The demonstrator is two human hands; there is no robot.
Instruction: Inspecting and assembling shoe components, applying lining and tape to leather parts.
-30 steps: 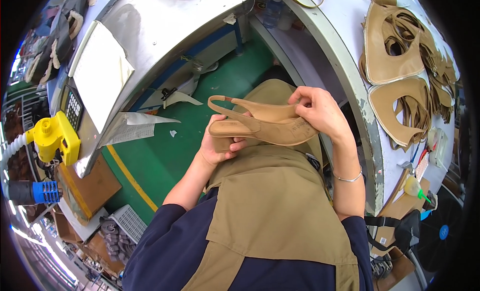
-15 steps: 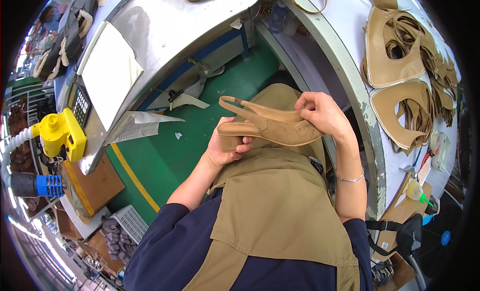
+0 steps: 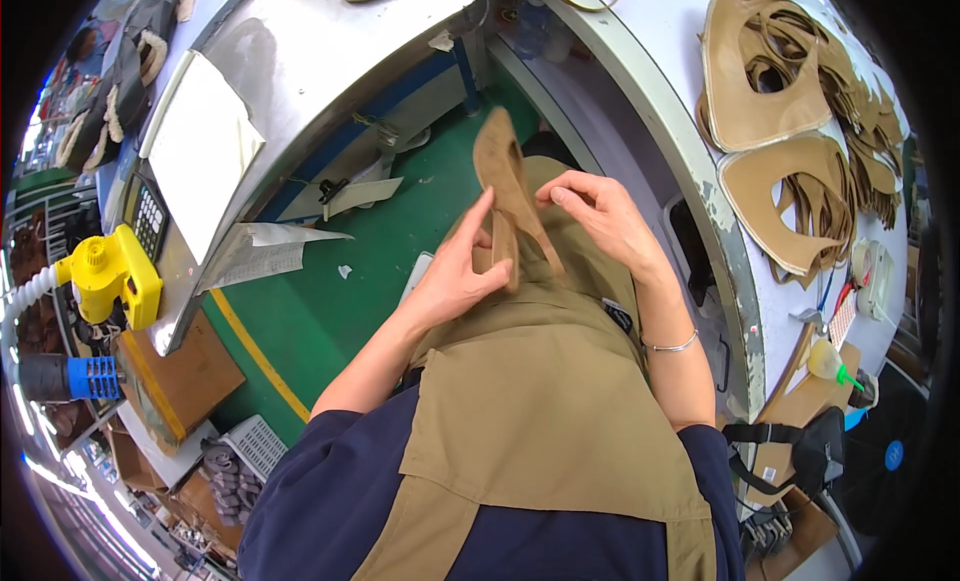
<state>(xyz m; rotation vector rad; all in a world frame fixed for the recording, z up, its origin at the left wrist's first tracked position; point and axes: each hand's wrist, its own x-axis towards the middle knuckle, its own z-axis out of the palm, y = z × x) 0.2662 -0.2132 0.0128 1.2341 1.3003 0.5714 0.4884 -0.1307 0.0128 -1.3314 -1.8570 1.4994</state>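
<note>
A tan slingback shoe with a block heel is held over my lap, its toe pointing up and away from me. My left hand grips it around the heel end, with the index finger stretched along its side and the thumb near the heel. To the right of the shoe, my right hand hovers with loosely bent fingers and nothing visible in them. Its fingertips are close to the shoe's edge, apparently not touching. Part of the heel and the back strap are hidden by my left hand.
Tan cut leather pieces are piled on the right bench, with a small bottle with a green tip nearer me. On the left metal table lie white paper and a calculator beside a yellow device. Cardboard boxes stand below.
The shoe has turned from lying sideways to toe upward, and my left hand has shifted its hold on it. My right hand has let go of the toe and moved slightly left.
</note>
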